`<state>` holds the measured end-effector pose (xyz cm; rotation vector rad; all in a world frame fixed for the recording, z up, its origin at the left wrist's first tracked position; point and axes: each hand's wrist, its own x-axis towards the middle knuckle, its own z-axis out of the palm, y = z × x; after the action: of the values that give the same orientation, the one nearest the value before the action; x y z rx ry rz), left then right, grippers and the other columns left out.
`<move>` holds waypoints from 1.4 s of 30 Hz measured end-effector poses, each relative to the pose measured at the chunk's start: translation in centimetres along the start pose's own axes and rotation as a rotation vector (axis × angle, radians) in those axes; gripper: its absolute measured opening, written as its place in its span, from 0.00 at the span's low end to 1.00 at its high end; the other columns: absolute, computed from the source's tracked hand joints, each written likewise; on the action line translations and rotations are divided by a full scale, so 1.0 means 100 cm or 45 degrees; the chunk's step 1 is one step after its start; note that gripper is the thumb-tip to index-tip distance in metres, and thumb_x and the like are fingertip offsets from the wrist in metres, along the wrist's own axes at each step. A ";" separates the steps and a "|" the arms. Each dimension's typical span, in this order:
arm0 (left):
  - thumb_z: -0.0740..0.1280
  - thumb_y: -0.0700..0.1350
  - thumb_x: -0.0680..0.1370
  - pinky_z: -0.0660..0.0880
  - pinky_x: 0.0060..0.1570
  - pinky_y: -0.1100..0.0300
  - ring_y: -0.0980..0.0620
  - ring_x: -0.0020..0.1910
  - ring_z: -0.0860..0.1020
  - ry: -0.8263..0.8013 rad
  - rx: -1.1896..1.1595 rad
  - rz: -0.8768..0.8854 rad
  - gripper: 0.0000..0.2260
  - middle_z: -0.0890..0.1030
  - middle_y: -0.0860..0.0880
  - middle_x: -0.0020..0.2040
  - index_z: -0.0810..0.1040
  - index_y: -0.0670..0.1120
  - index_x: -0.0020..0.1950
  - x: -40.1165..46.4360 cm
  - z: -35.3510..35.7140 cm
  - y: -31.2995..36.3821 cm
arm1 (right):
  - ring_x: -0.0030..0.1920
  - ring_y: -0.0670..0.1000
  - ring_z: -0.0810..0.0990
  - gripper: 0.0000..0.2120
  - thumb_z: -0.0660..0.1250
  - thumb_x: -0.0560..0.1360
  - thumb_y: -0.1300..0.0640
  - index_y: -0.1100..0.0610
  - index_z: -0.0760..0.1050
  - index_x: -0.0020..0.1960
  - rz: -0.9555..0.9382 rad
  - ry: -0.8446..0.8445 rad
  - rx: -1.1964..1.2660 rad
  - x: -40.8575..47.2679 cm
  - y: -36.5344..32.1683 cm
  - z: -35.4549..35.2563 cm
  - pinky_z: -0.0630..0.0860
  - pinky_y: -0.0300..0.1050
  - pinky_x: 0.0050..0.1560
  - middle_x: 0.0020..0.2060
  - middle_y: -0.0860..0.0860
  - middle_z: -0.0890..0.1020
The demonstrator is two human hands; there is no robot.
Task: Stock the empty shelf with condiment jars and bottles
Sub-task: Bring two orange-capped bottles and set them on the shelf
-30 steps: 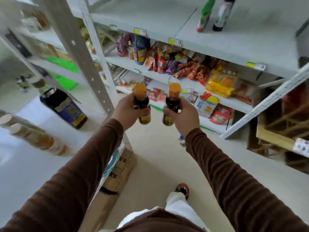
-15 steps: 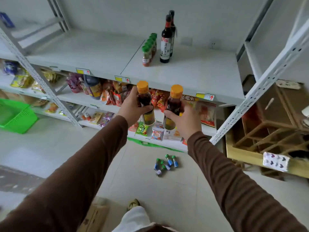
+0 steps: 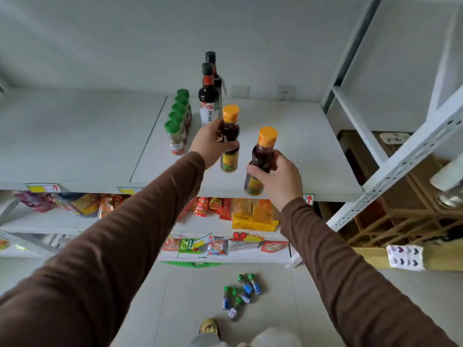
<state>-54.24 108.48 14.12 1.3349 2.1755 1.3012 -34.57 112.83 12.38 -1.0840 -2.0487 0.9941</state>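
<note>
Left hand (image 3: 209, 146): is gripping a bottle (image 3: 228, 139), middle of frame.
Right hand (image 3: 280, 179): is gripping another bottle (image 3: 261, 159), above the shelf (image 3: 300, 146).

Both arms reached forward and up, sleeved in brown to the wrists. The left hand (image 3: 211, 144) was stretched farther out, over the middle of the shelf (image 3: 313, 146), its fingers wrapped around the body of an upright bottle with an orange cap (image 3: 229, 139). The right hand (image 3: 280, 179) sat nearer, over the shelf's front edge, fingers curled around a second orange-capped bottle (image 3: 261, 159), thumb across its front. The two hands were close together but not touching.
</note>
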 end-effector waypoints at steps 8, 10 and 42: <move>0.76 0.43 0.71 0.76 0.58 0.50 0.46 0.54 0.80 -0.038 0.061 -0.050 0.20 0.82 0.47 0.56 0.75 0.44 0.60 0.119 0.040 -0.024 | 0.46 0.52 0.80 0.16 0.74 0.70 0.45 0.51 0.78 0.53 0.072 0.009 0.010 0.092 0.022 0.008 0.78 0.50 0.48 0.46 0.48 0.84; 0.75 0.43 0.72 0.76 0.57 0.51 0.47 0.54 0.80 -0.043 0.085 -0.065 0.20 0.82 0.46 0.57 0.75 0.44 0.61 0.141 0.050 -0.028 | 0.47 0.52 0.81 0.16 0.75 0.70 0.45 0.51 0.78 0.53 0.077 -0.007 0.008 0.114 0.028 0.010 0.77 0.49 0.47 0.46 0.47 0.84; 0.69 0.33 0.76 0.61 0.75 0.45 0.46 0.78 0.61 -0.313 0.041 -0.364 0.41 0.62 0.46 0.78 0.49 0.50 0.81 0.172 0.066 -0.064 | 0.50 0.52 0.82 0.19 0.76 0.68 0.42 0.52 0.77 0.53 0.117 -0.081 -0.046 0.231 0.049 0.061 0.77 0.47 0.48 0.49 0.48 0.84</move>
<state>-62.96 125.09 8.88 1.0801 2.1267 0.9469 -48.44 132.61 8.86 -1.1884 -2.0908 1.0533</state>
